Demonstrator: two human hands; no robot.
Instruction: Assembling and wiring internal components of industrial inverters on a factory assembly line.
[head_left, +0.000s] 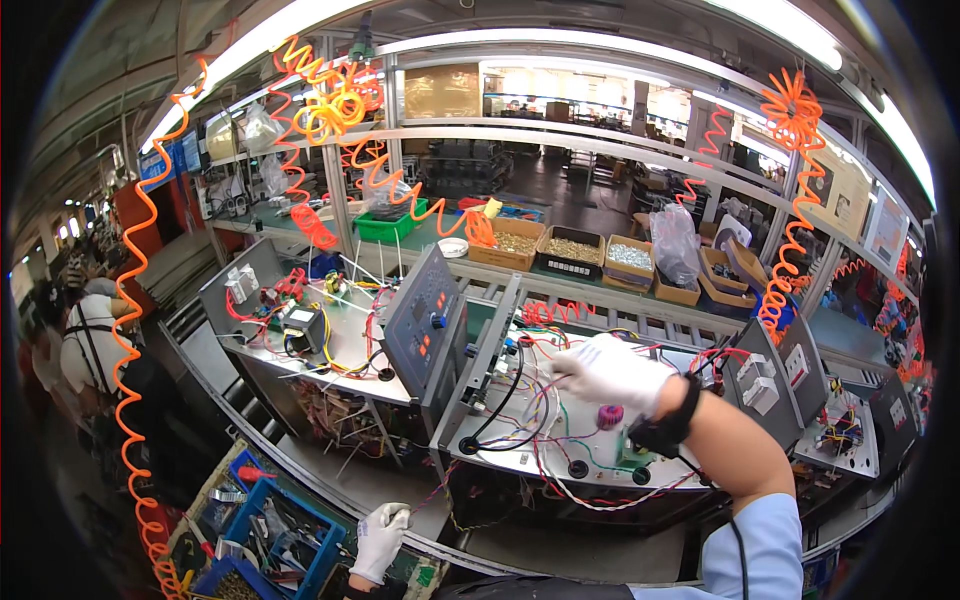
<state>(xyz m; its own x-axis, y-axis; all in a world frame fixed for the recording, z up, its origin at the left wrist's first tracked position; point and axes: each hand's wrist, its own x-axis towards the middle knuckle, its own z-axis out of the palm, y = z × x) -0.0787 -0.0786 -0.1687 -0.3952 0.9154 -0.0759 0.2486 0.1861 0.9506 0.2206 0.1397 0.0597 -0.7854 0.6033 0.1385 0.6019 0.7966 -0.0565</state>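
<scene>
My left hand (380, 540), in a white glove, pinches a thin purple wire (436, 488) at the lower middle, in front of an open metal chassis (520, 455). My right hand (615, 375), also gloved, is raised over that chassis, fingers closed near some thin wires; what they hold is too blurred to name. Below it are a pink-wound coil (610, 416) on the plate, black cables (510, 390) and red, white and green leads. A similar chassis (300, 355) with transformer and grey control panel (420, 310) stands at the left.
Blue bins of tools and fasteners (275, 525) sit at lower left. Parts boxes (572, 250) and a green bin (390, 225) line the back shelf. Orange coiled hoses (130, 360) hang around. Another chassis (840, 430) is at right. A co-worker (90, 350) stands far left.
</scene>
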